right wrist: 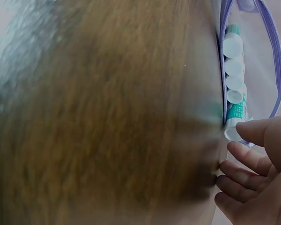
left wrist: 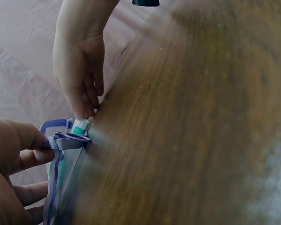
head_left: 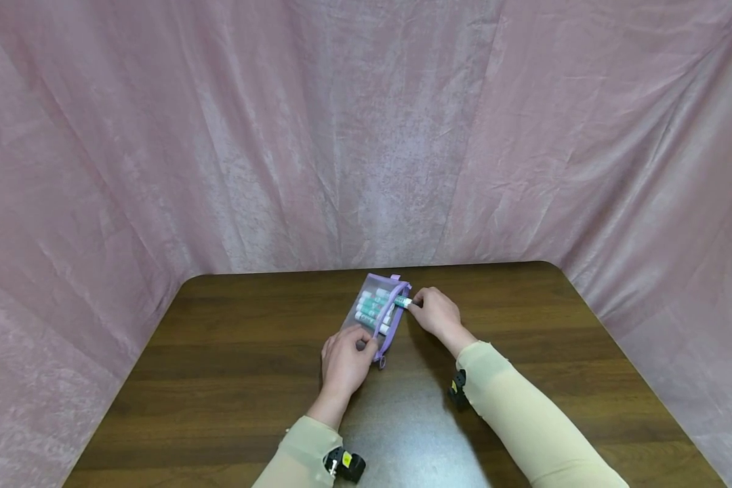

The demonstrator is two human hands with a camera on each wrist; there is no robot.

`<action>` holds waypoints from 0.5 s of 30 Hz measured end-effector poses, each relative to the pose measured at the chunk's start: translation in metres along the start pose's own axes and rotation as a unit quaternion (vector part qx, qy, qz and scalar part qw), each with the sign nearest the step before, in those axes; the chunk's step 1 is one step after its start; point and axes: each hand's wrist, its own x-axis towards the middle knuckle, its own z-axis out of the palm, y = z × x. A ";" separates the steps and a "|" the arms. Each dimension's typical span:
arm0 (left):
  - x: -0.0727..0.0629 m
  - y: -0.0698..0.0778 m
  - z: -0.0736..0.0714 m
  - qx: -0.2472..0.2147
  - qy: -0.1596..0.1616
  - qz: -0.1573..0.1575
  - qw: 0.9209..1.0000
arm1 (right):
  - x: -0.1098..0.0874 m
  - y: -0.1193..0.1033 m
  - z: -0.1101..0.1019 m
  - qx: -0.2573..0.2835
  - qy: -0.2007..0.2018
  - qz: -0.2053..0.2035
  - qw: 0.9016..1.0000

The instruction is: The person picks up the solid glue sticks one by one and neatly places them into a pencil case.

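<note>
A see-through mesh zipper pouch (head_left: 373, 281) with purple trim lies on the table, its zipped side open towards the right. Inside it are several white-and-green glue sticks (head_left: 371, 313), side by side. My left hand (head_left: 346, 356) pinches the pouch's near corner by the zipper end, as the left wrist view also shows at the purple tape (left wrist: 51, 143). At the far end of the opening, my right hand (head_left: 437, 314) pinches the white end of one glue stick (right wrist: 235, 112) between thumb and forefinger. That stick is partly inside the pouch and partly sticking out.
The brown wooden table (head_left: 232, 366) stretches out on both sides of the pouch. Pink curtains (head_left: 341, 135) hang behind its back edge and along the sides. A small black wrist camera (head_left: 344, 464) is strapped to each sleeve.
</note>
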 end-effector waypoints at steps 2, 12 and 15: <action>0.000 0.000 0.000 0.000 0.000 -0.001 1.000 | 0.002 -0.001 0.001 0.000 -0.003 0.007 1.000; -0.001 0.000 0.001 0.000 0.002 0.002 1.000 | 0.031 0.023 0.034 -0.003 0.017 -0.009 1.000; -0.001 -0.001 0.001 0.000 0.002 0.004 1.000 | 0.034 0.026 0.039 -0.008 0.025 -0.017 1.000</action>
